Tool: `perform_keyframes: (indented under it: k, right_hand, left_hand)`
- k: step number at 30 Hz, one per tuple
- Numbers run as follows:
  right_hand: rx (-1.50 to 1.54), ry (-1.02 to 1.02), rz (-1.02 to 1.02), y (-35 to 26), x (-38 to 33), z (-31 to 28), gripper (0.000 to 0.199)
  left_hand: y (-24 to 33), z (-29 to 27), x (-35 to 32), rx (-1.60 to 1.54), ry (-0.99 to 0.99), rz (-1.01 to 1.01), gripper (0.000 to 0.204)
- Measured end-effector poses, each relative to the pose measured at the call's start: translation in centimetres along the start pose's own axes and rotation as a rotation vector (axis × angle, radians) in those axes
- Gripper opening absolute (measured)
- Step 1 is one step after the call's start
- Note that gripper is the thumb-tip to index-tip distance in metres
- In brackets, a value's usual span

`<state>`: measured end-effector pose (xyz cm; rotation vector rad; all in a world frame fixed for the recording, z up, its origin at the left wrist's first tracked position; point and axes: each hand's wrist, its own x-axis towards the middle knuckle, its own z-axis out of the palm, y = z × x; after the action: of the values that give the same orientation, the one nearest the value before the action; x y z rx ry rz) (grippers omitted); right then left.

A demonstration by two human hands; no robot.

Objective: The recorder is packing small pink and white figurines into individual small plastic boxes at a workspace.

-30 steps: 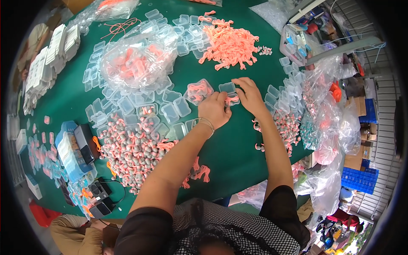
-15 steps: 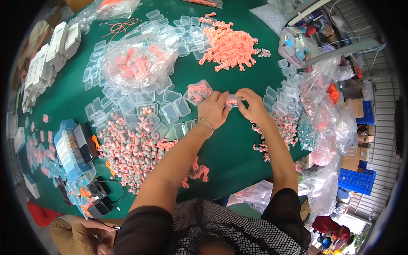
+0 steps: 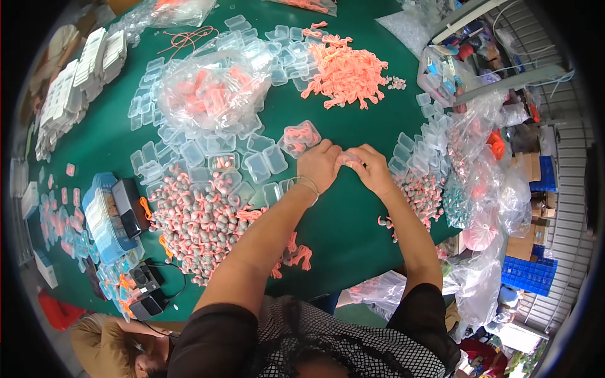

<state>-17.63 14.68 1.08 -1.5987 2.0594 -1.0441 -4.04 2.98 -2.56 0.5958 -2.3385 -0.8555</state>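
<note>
While both hands are meeting over the green table [image 3: 340, 233], a small clear box [image 3: 345, 157] with pink showing in it is sitting between their fingertips, mostly hidden by them. The left hand [image 3: 317, 167] is curling around the box's left end, its fingers bent and drawn together; the right hand [image 3: 374, 169] is pinching the other end, thumb and fingers nearly meeting. Neither palm is showing, so I cannot tell whether anything else is tucked inside.

Judging by this two-ended grip, the hands seem to be pressing the box closed around its pink contents, though its edges are lying too covered for me to tell whether it is fully fastened. The next move is probably calling for even pressure from both thumbs, with none of the contents getting caught in the seam.

Just beyond the left hand, a wider clear container [image 3: 300, 138] is holding pink bundles. Empty-looking boxes [image 3: 258, 165] are lying to the left, with a heap of pink-and-grey pieces [image 3: 201, 220] nearer the person. Orange-pink cords [image 3: 350, 72] are resting in a pile farther up, and a smaller heap [image 3: 419, 195] is lying beside the right forearm.
</note>
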Motion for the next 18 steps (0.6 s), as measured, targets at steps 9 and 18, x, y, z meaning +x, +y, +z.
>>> perform_keyframes:
  k: [9,18]
  right_hand:
    - [0.092,0.008,0.1,1.2,1.0,-1.1,0.021]
    - [0.071,0.035,0.045,-5.3,7.2,1.0,0.024]
  left_hand:
    - [0.5,0.2,0.2,-0.124,0.118,-0.033,0.016]
    - [-0.5,0.6,-0.2,0.0,-0.051,0.107,0.011]
